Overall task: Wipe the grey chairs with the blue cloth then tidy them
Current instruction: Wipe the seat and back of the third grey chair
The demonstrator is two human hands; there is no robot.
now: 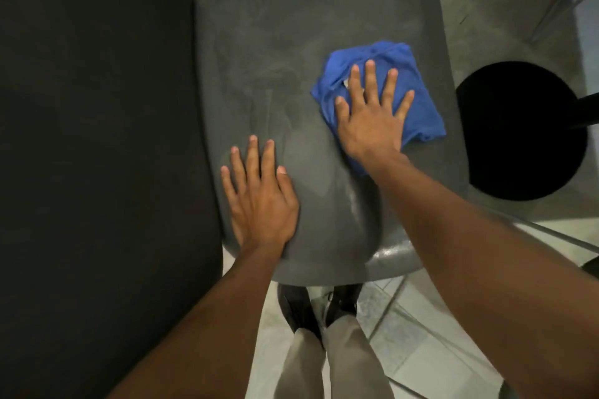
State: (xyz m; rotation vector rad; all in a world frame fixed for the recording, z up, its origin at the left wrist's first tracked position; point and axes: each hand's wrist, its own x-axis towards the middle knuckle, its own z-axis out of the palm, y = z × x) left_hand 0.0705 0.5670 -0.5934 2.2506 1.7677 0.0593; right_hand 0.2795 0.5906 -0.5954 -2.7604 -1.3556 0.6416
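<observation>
A large dark fabric panel (97, 139) fills the left of the view. Beside it, a smooth grey moulded plastic chair seat (275, 42). The left hand (259, 201) rests flat on the seat's near left part, grip released, fingers straight and holding nothing. To its right, the right hand (369, 116) presses a crumpled blue cloth (418, 107) onto the seat, fingers spread flat over it. Farther right, a round black base (518, 133) on grey floor (486, 10). Below: dark shoes (298, 308), pale floor tiles (405, 350).

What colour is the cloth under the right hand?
The cloth is plain bright blue, seen in the head view, pressed flat by the right hand.
</observation>
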